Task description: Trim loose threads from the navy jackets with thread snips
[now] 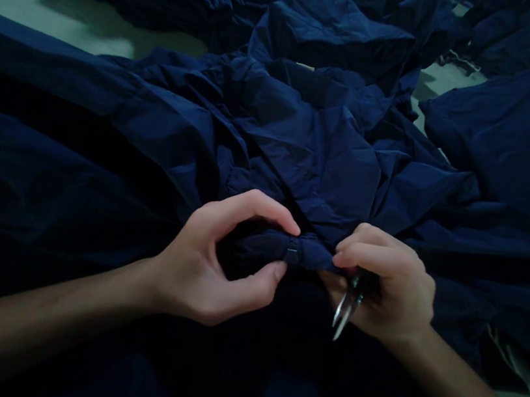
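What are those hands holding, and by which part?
The right hand pinches the navy garment by its near edge and holds metal snips, blades exposed. The left hand spans that edge between thumb and forefinger; whether it grips is unclear.

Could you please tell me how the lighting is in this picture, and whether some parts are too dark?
Head view: dim overall, the navy fabric sinking to near-black below centre; head view: bright highlights on the metal blades; head view: shadows across the pale surface.

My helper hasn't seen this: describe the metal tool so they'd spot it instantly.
Find the dark blue cloth filling most of the view. Right of centre, the right hand pinches some. From that hand pokes the metal tool: slim, two-pronged, shiny silver against dark cloth.
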`<move>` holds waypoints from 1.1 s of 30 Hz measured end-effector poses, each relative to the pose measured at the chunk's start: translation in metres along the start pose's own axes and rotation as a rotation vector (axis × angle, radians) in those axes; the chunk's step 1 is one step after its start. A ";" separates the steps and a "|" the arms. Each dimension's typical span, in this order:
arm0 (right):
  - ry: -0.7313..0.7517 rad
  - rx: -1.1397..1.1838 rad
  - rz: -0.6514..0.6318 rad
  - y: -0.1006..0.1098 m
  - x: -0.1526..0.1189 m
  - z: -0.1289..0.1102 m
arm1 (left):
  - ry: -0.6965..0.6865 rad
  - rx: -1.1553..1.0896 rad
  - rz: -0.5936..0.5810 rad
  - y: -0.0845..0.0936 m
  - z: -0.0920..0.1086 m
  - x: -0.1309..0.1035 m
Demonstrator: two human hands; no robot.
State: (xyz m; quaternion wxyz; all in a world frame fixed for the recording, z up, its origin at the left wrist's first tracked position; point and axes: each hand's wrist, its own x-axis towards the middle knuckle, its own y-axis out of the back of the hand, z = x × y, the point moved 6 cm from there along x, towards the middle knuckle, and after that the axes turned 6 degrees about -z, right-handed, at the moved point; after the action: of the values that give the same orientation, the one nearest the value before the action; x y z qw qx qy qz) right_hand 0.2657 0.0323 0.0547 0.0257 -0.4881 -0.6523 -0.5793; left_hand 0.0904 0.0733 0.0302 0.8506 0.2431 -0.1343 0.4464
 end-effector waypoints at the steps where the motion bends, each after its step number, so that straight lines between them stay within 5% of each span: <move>1: 0.019 -0.029 0.024 0.001 0.000 -0.002 | -0.002 -0.019 -0.002 0.000 0.000 0.001; 5: 0.082 -0.142 0.134 0.003 -0.003 -0.005 | -0.060 -0.085 -0.008 0.001 0.002 0.004; 9: 0.104 -0.185 0.084 -0.001 -0.003 -0.005 | -0.115 -0.087 -0.007 0.002 0.003 0.004; 18: 0.116 -0.282 0.142 0.004 -0.002 -0.010 | 0.016 -0.109 -0.005 0.002 -0.004 0.001; 33: 0.123 -0.075 0.039 0.000 0.002 -0.010 | -0.056 -0.022 -0.081 -0.002 -0.001 0.001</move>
State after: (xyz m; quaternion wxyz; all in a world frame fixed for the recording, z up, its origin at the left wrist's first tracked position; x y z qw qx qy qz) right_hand 0.2597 0.0254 0.0591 0.0589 -0.4647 -0.6178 -0.6316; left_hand 0.0923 0.0737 0.0296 0.8666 0.2513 -0.1530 0.4031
